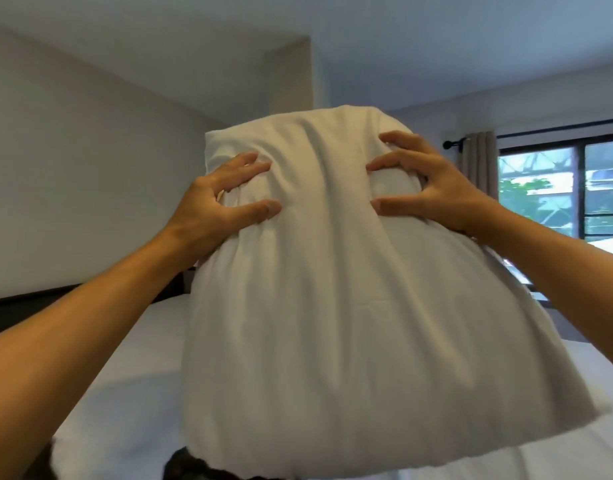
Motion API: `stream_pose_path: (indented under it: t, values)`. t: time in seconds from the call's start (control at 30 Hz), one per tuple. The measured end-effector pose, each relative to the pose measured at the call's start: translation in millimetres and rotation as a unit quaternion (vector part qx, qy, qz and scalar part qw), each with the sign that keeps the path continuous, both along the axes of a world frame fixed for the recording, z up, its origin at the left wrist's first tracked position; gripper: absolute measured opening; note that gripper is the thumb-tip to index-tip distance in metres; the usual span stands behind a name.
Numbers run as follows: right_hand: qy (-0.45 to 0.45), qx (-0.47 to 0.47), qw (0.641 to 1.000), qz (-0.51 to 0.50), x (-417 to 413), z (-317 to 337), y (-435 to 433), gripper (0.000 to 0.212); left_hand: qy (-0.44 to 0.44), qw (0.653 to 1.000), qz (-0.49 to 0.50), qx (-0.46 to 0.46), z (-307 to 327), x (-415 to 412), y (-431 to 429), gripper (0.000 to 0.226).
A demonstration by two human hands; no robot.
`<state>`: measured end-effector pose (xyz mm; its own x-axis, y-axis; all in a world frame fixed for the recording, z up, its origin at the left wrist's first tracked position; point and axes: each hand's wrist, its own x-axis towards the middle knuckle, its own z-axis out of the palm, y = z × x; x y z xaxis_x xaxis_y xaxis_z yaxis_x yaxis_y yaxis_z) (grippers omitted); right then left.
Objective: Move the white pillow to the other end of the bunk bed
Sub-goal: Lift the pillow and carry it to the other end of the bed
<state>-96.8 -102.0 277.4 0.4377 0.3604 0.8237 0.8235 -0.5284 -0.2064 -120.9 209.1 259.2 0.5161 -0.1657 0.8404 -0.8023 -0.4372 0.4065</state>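
Observation:
The white pillow (315,289) fills the middle of the head view, held up in the air above the white mattress (125,358) of the bunk bed. My left hand (211,206) grips its upper left side, fingers dug into the fabric. On the upper right side, my right hand (433,185) clutches it the same way. The pillow hangs down from both hands and hides most of the bed behind it.
A dark bed rail (31,306) runs along the left by the grey wall. A window (568,192) with a grey curtain (478,164) is at the right. The ceiling is close overhead. Something dark (190,465) shows at the bottom edge.

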Motion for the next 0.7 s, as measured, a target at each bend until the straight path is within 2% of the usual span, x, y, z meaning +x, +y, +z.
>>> stream_pose_path:
  t: [0.2, 0.33, 0.53, 0.7]
  values:
    - [-0.037, -0.018, 0.997, 0.07, -12, 64, 54, 0.048, -0.067, 0.994, 0.083, -0.04, 38, -48, 41, 0.05]
    - [-0.02, -0.012, 0.991, 0.132, -20, 88, 89, 0.046, -0.08, 0.985, 0.149, -0.045, 68, -94, 69, 0.042]
    - [0.0, -0.022, 0.973, 0.229, -22, 62, 161, 0.047, -0.038, 0.959, 0.278, -0.029, 41, -161, 111, 0.052]
    - [0.05, -0.062, 0.941, 0.329, -34, 22, 228, 0.04, 0.006, 0.935, 0.355, -0.017, 7, -222, 145, 0.052]
